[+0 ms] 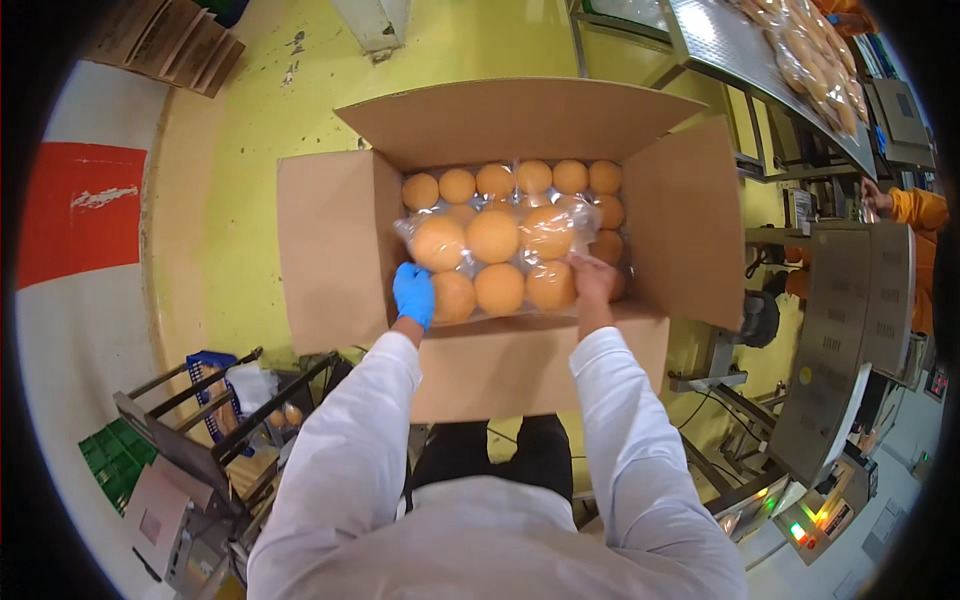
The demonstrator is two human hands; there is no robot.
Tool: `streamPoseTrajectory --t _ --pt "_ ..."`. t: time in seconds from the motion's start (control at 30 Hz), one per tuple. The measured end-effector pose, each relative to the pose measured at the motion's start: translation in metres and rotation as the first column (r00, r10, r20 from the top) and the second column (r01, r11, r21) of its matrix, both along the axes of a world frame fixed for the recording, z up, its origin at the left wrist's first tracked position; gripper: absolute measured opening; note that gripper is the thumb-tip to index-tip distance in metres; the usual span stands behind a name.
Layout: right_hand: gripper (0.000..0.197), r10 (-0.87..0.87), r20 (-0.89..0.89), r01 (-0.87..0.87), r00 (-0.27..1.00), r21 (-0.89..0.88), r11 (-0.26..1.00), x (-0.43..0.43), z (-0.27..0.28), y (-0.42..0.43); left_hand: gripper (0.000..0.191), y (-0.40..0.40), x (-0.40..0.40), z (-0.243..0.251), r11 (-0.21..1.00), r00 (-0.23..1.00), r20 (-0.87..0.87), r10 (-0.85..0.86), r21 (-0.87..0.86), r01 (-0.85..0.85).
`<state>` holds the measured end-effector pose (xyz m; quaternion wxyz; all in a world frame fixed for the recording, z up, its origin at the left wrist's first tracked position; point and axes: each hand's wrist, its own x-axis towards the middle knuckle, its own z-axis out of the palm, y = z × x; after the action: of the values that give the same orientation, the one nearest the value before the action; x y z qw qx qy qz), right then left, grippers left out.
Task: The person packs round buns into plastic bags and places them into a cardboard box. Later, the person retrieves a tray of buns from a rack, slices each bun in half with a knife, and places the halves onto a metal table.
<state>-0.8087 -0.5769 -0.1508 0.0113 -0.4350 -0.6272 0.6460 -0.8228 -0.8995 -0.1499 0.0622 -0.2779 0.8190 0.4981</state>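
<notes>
An open cardboard box (540, 367) stands before me with its flaps spread outward. Round orange-brown buns in clear plastic bags (534, 178) lie in rows inside it. Over them, between my hands, is a clear bag of several larger-looking buns (493, 262) in two rows. My left hand (414, 295), in a blue glove, grips the bag's near left corner. My bare right hand (592, 281) pinches its right edge. Part of the packed layer is hidden beneath the held bag.
A steel table (705, 37) with bagged bread stands at the upper right. Steel machines (821, 337) and a worker in orange (919, 214) are at the right. Folded cartons (169, 45) lie at the upper left. A metal frame (217, 420) and green crate (116, 461) stand lower left.
</notes>
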Motion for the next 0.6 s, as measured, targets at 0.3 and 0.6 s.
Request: streamPoseTrajectory --t 0.3,0.6 --pt "0.026 0.333 0.386 -0.466 0.86 0.33 0.821 0.008 -0.154 -0.088 0.01 -0.026 0.008 -0.113 0.647 0.83 0.535 -0.156 -0.58 0.495" --pt "0.04 -0.039 0.59 -0.363 0.806 0.546 0.755 0.02 -0.095 0.075 0.014 0.053 0.026 -0.096 0.766 0.796 0.086 -0.598 -0.231 0.6"
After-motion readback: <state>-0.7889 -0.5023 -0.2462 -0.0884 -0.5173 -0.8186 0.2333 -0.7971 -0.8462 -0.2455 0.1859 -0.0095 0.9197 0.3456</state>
